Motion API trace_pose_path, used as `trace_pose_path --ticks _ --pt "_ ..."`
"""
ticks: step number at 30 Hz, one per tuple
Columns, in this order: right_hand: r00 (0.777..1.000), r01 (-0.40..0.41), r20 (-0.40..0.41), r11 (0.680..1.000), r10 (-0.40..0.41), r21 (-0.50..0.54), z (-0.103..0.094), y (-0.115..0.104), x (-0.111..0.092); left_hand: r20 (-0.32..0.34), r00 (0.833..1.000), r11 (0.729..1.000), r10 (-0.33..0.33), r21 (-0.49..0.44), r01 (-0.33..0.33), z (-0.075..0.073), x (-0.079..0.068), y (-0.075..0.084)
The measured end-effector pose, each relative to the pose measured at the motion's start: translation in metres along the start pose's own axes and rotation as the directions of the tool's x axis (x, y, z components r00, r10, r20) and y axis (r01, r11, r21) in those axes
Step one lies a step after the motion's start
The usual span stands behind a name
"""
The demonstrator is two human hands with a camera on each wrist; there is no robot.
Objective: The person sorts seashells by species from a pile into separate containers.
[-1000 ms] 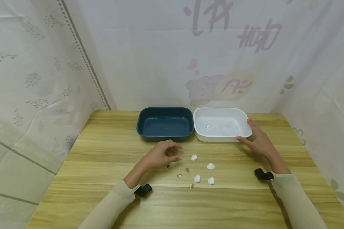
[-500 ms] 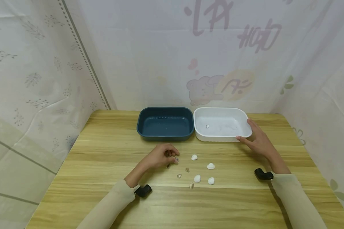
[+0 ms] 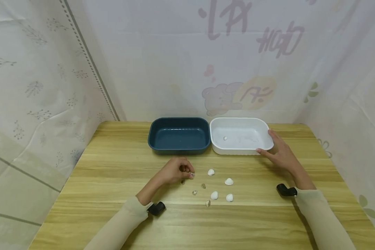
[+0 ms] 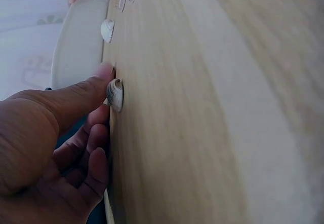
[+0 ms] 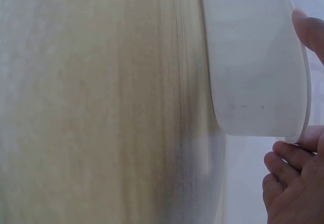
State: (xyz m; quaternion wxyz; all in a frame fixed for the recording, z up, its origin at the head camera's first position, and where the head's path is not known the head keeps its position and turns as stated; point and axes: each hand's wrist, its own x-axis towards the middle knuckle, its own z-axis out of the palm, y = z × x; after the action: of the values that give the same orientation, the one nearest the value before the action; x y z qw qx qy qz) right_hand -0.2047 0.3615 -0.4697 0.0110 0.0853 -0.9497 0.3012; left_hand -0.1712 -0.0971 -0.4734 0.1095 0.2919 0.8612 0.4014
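My left hand [image 3: 174, 171] is low over the table and pinches a small patterned seashell [image 4: 115, 95] between thumb and index finger. Its other fingers are curled in. A brown shell [image 3: 182, 182] lies just under this hand. To its right are several white seashells [image 3: 228, 181] and a few small brown ones, among them one brown shell [image 3: 203, 186] in the middle. My right hand [image 3: 279, 152] holds the right front corner of the white plastic tub [image 5: 258, 67], thumb on the front rim and fingers along the right side. One small shell [image 3: 225, 138] lies inside the tub.
A dark blue tub [image 3: 179, 151] stands against the white one's left side at the back of the wooden table [image 3: 237, 225]. Behind and beside the table hang patterned cloths [image 3: 162, 69]. Each wrist carries a black camera mount [image 3: 156, 208].
My left thumb and index finger have come together on the small patterned shell, and the hand has dropped slightly nearer. The right hand stays on the white tub.
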Motion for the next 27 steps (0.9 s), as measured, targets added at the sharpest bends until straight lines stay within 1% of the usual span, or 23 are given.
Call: trace_pose_path --ticks 3,8,10,12,15,17,21,27 --pt "1.000 -0.004 0.002 1.000 0.004 -0.005 0.001 0.000 0.000 0.011 1.000 1.000 0.006 0.002 -0.006 -0.001 0.000 0.001" --pt "1.000 -0.005 -0.001 1.000 0.005 -0.010 0.002 0.002 0.000 0.024 0.999 0.999 0.042 0.006 -0.042 -0.002 0.000 0.003" --pt "1.000 -0.004 -0.003 1.000 0.004 -0.010 0.002 0.002 0.000 0.010 0.997 0.997 0.076 0.019 -0.076 -0.002 0.001 0.002" --pt "1.000 -0.002 -0.008 1.000 0.002 -0.011 0.003 0.002 -0.001 -0.002 0.996 0.996 0.084 0.025 -0.084 -0.002 0.001 0.002" --pt "1.000 0.002 -0.014 1.000 -0.002 -0.017 0.003 0.002 0.000 -0.012 0.997 0.997 0.077 0.021 -0.076 -0.002 0.002 0.002" --pt "1.000 0.002 -0.013 1.000 -0.002 -0.017 0.002 0.001 0.000 -0.015 0.998 0.999 0.053 0.010 -0.053 -0.003 0.003 0.005" --pt "1.000 -0.005 -0.008 1.000 0.005 -0.016 0.002 0.000 0.000 -0.042 0.997 0.998 0.058 0.017 -0.057 -0.005 0.006 0.011" --pt "1.000 -0.010 -0.010 1.000 0.010 -0.020 0.001 -0.001 -0.001 -0.086 0.990 0.991 0.115 0.077 -0.108 -0.009 0.014 0.021"
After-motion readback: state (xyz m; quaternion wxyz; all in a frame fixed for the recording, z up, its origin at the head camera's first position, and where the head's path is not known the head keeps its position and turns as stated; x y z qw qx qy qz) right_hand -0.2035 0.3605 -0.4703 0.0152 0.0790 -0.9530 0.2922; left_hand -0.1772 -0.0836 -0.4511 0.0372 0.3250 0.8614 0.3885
